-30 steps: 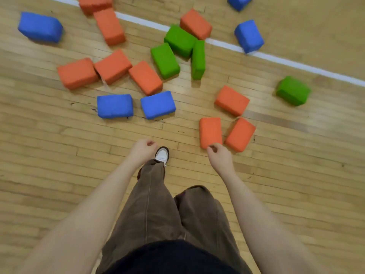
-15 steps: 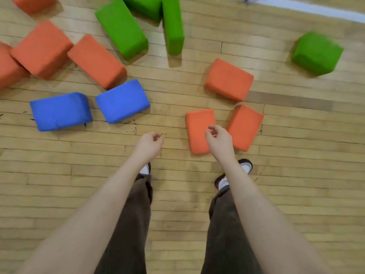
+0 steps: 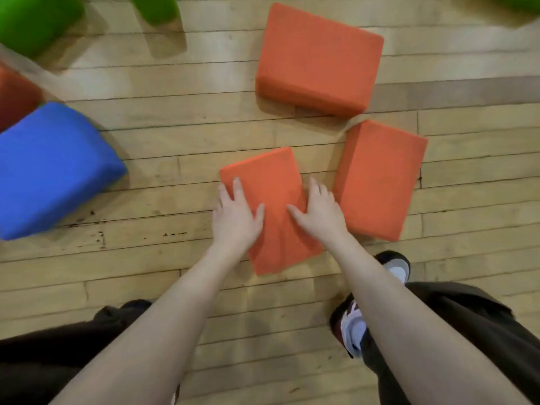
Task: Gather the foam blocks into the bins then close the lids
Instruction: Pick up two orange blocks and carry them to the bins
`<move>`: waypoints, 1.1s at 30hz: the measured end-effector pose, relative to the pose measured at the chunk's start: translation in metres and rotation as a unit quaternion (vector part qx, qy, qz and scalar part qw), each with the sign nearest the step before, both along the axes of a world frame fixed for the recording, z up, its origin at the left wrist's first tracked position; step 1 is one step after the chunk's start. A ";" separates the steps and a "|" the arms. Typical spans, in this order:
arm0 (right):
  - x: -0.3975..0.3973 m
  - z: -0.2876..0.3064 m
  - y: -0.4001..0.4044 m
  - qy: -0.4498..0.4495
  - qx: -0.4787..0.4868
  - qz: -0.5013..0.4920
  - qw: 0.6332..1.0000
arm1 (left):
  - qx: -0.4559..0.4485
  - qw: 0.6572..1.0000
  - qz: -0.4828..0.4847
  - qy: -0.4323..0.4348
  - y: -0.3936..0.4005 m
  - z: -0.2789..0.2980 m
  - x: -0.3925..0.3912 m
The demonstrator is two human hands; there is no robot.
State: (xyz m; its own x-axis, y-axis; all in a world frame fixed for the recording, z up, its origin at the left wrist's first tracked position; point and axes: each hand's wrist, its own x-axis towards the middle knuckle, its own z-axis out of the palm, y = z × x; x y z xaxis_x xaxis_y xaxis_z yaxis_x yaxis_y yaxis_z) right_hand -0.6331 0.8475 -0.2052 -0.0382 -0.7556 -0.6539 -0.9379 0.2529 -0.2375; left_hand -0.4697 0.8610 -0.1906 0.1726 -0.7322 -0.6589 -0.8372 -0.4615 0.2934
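Observation:
An orange foam block [image 3: 267, 173] lies on the wooden floor right in front of me. My left hand [image 3: 236, 219] clasps its left side and my right hand [image 3: 319, 213] its right side, thumbs on top and fingers down the edges. Whether the block has left the floor I cannot tell. Two more orange blocks lie close by: one [image 3: 380, 179] just right of my right hand, one [image 3: 318, 59] beyond it. No bin is in view.
A blue block [image 3: 49, 171] lies at the left, with a darker orange block [image 3: 14, 95] behind it. Green blocks [image 3: 32, 21] sit at the top left and another green one [image 3: 517, 2] at the top right. My shoes [image 3: 394, 267] stand just behind the block.
I have bent down close to the floor. Both hands, loosely closed and free before, have opened and come onto the two sides of the nearest orange block.

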 end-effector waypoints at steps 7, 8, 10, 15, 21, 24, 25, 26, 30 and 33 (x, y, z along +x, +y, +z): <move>0.005 -0.013 0.005 -0.088 -0.095 -0.075 0.989 | -0.085 0.996 -0.001 0.037 -0.010 -0.013 0.007; 0.006 -0.011 0.004 -0.113 -0.106 -0.089 0.984 | -0.099 0.994 -0.004 0.048 -0.019 -0.014 0.011; 0.005 -0.005 -0.001 -0.188 -0.112 -0.127 0.967 | -0.121 0.990 -0.019 0.072 -0.039 -0.014 0.018; 0.005 0.014 -0.014 -0.277 -0.202 -0.202 0.917 | -0.159 0.974 -0.154 0.048 -0.077 -0.005 0.017; 0.026 0.031 -0.032 -0.160 -0.313 -0.245 0.904 | -0.159 0.939 -0.254 0.167 -0.046 0.007 0.018; 0.026 0.034 -0.036 -0.230 -0.287 -0.266 0.891 | -0.117 0.939 -0.225 0.232 -0.032 0.005 0.022; 0.027 0.035 -0.036 -0.256 -0.278 -0.261 0.888 | -0.115 0.942 -0.200 0.243 -0.031 0.005 0.024; 0.028 0.036 -0.034 -0.285 -0.267 -0.257 0.884 | -0.123 0.945 -0.177 0.247 -0.029 0.006 0.024; 0.028 0.040 -0.028 -0.394 -0.208 -0.273 0.853 | -0.179 0.969 -0.079 0.151 -0.030 0.018 0.014; 0.017 0.029 -0.024 -0.319 -0.252 -0.295 0.865 | -0.207 0.974 -0.060 0.069 -0.044 0.028 -0.002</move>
State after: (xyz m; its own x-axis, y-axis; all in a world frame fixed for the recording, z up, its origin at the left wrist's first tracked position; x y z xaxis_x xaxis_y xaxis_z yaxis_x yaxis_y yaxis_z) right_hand -0.6160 0.8230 -0.1766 -0.2668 -0.9228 -0.2778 -0.3178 0.3564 -0.8786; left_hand -0.4720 0.8170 -0.1629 -0.0006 -0.9498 -0.3128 -0.8172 -0.1797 0.5475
